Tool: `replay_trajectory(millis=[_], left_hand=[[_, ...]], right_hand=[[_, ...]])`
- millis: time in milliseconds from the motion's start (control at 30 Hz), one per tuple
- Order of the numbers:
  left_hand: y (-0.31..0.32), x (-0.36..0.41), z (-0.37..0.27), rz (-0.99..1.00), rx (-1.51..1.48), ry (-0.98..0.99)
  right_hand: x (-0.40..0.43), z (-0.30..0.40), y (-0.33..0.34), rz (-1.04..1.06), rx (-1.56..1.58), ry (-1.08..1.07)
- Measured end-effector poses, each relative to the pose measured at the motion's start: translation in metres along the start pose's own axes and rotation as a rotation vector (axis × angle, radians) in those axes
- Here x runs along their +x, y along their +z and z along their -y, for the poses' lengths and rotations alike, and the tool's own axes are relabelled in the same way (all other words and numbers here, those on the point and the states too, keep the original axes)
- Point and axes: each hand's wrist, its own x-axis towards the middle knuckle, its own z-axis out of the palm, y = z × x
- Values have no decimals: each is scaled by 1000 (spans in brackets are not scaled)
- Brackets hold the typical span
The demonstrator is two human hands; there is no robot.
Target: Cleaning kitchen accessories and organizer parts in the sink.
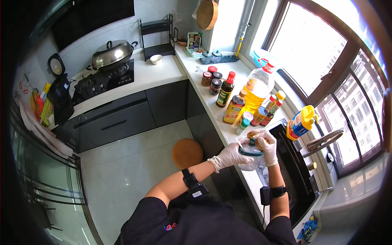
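My left hand (231,155), in a thin whitish glove, grips a small clear jar (249,162) with a dark green-rimmed lid (250,150). On the jar's other side is my right hand (265,145), gloved too, its fingers closed on a brownish, crumpled thing (253,134) above the lid; what that is I cannot tell. A thin white handle or stick (239,143) shows by my left fingers. Just beyond my hands stands a small green-capped shaker (243,126), near a large bottle of yellow oil (253,95) and several sauce bottles.
To the right lies the black sink (286,165), with a curved faucet (326,141) and a yellow jug (301,122) behind it. Several lidded jars (216,86) line the counter's edge. A lidded wok (112,55) rests on the stove at the back left. A round wooden stool top (187,153) is below.
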Motion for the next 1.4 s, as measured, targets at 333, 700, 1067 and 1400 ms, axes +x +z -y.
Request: replay_trajectory(millis=[333, 700, 1067, 1400], left_hand=[[-45, 7, 18, -206, -128, -62], [-28, 29, -2, 32, 247, -145], [-44, 69, -13, -16, -285, -54], [-47, 84, -22, -122, 638, 142]], right_hand=[[4, 31, 10, -98, -444, -227], [22, 14, 13, 252, -686, -470], [30, -33, -27, -293, -342, -240], [66, -25, -3, -63, -180, -22]])
